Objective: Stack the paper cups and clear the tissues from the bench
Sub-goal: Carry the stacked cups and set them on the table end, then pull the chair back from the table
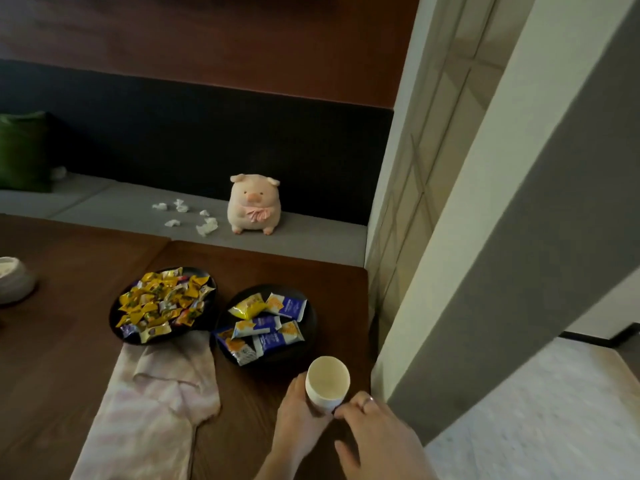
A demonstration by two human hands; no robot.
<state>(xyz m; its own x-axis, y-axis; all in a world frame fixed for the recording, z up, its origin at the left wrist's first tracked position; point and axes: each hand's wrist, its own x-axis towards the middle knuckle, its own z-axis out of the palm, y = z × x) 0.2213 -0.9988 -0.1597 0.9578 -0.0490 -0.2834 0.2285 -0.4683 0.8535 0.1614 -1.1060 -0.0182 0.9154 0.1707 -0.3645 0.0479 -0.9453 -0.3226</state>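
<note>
No text can be read anywhere in this view. The blue-and-white snack packets (277, 308) on the right dark plate (310, 327) carry printing, but the letters are too small and blurred to make out. The same is true for the yellow candy wrappers (162, 301) heaped on the left dark plate (116, 315): there are dark marks on them, no legible word. The paper cup (327, 382) shows a plain white wall and a plain inside, without a logo or a number.
</note>
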